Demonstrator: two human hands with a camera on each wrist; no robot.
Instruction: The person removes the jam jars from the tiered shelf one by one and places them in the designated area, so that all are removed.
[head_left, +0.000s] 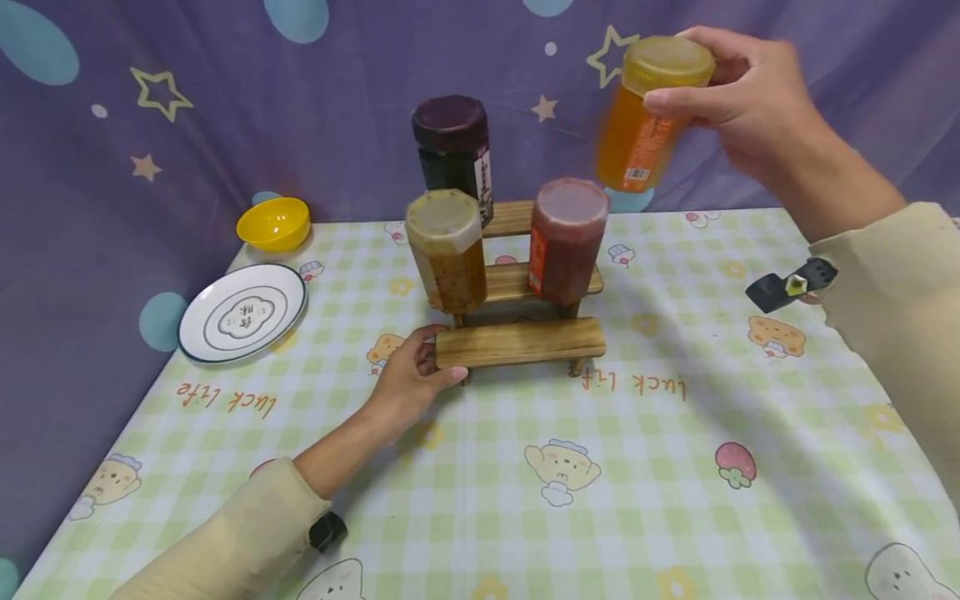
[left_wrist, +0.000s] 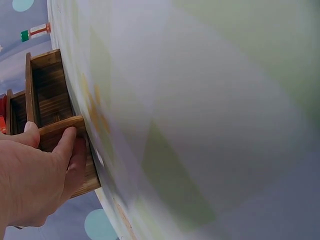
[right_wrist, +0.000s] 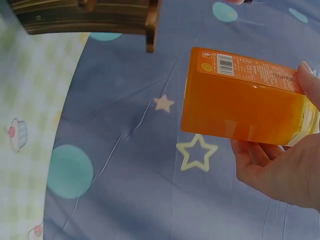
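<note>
My right hand (head_left: 772, 100) holds an orange jar (head_left: 645, 137) with a yellow lid, raised at the upper right, thumb and fingers around its upper part. The right wrist view shows the jar (right_wrist: 240, 100) with its barcode label facing up. A three-step wooden rack (head_left: 521, 342) stands on the table. On its top step is a dark jar (head_left: 450, 133); the middle step bears a brownish jar (head_left: 450, 267) and a red jar (head_left: 570, 250). My left hand (head_left: 408, 379) pinches the left end of the bottom step, thumb in front; the left wrist view shows this hand (left_wrist: 40, 175) too.
A white plate (head_left: 198, 325) and a yellow bowl (head_left: 258, 237) lie at the back left of the checked tablecloth (head_left: 645, 483). A purple patterned curtain (head_left: 337, 117) hangs behind the table. In the left wrist view, a small green-capped bottle (left_wrist: 37, 32) appears at the upper left.
</note>
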